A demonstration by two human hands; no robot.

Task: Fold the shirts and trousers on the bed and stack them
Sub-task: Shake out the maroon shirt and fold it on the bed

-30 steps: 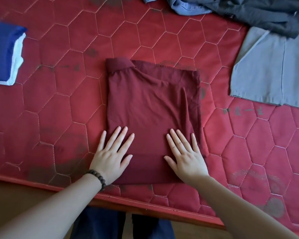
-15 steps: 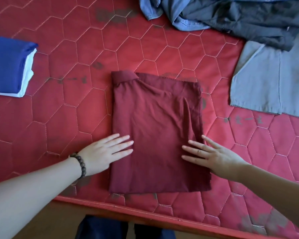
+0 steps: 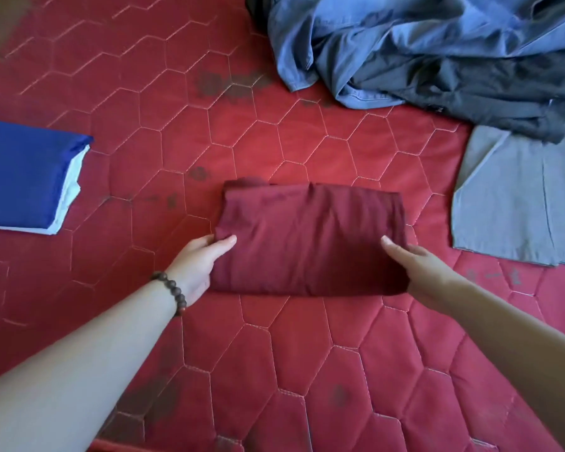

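while the maroon garment (image 3: 310, 243) lies folded into a compact rectangle mid-bed (image 3: 274, 353), your left hand (image 3: 198, 265) grips its left edge, thumb on top, and your right hand (image 3: 418, 272) grips the right edge. folding looks done; step in hand is the lift. next move calls for carrying it level to the blue-and-white stack (image 3: 26, 177) at far left. unfolded blue, dark and grey clothes (image 3: 437, 60) wait at upper right.

— How's the light?
— Soft daylight, even, brightest on the left forearm (image 3: 79, 363); a dim shadow sits on the maroon garment (image 3: 310, 243).
— Sharpness?
— Slightly soft throughout, wide-angle stretching at the edges.
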